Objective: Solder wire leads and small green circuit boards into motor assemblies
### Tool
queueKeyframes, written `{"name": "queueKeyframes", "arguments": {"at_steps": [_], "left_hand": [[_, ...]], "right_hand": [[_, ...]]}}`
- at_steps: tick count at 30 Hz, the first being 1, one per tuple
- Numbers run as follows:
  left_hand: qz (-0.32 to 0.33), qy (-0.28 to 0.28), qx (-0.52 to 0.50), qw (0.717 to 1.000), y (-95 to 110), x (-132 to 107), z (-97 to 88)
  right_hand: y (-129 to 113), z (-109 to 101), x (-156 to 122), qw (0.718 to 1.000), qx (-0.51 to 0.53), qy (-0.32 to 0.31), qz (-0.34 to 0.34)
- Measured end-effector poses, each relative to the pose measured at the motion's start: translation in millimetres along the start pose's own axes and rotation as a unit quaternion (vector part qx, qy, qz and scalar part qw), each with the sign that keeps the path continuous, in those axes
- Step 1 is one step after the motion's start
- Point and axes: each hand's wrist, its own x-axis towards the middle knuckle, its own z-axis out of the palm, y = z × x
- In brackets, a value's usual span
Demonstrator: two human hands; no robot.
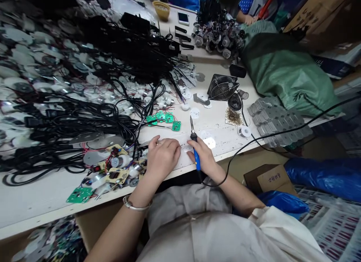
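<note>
My right hand (206,156) is closed around a soldering iron (196,159) with a blue and black handle, its metal tip pointing away from me over the white bench (169,171). Beside it, my left hand (163,156) rests at the bench edge with fingers curled together. Whatever those fingers hold is hidden; a small pale piece shows by the fingertips, too unclear to name. Several green circuit boards (176,125) with thin wires lie just beyond my left hand. A white disc (194,113) lies flat past the iron's tip, and a shiny plate (209,143) sits by my right hand.
Black cables (113,115) and white motor-like parts (25,85) heap up at left. Rightward are a small fan (222,89), a solder spool (244,131), stacked metal plates (278,121) and a green sack (293,66). The iron's cord (270,135) crosses the right side. Another person's hand (249,19) shows far back.
</note>
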Motion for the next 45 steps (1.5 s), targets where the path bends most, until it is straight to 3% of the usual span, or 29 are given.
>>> {"name": "queueKeyframes", "arguments": {"at_steps": [3,8,12,16,22,27,45], "left_hand": [[0.024,-0.026,-0.009,0.999,-2.7,4.8,-0.7],[-0.038,-0.114,-0.068,0.990,2.5,11.0,-2.9],[-0.066,-0.151,-0.083,0.983,5.5,13.6,-2.7],[-0.078,-0.158,-0.095,0.980,5.8,12.9,-4.9],[-0.079,-0.183,-0.109,0.974,4.9,10.9,-13.7],[-0.064,-0.213,-0.108,0.969,2.9,10.4,-18.6],[-0.045,-0.214,-0.116,0.969,0.0,7.6,-19.0]], "right_hand": [[3.3,-5.7,-5.0,1.000,0.005,0.002,-0.015],[2.3,-13.8,-5.1,0.999,0.040,-0.007,0.007],[0.1,-19.5,-10.1,0.990,0.118,0.074,0.020],[-4.6,-32.3,-27.3,0.963,0.218,0.155,0.033],[-15.3,-32.0,-35.7,0.931,0.262,0.201,0.154],[-19.6,-29.2,-29.2,0.922,0.272,0.166,0.218],[-18.1,-36.2,-22.2,0.901,0.348,0.093,0.241]]}}
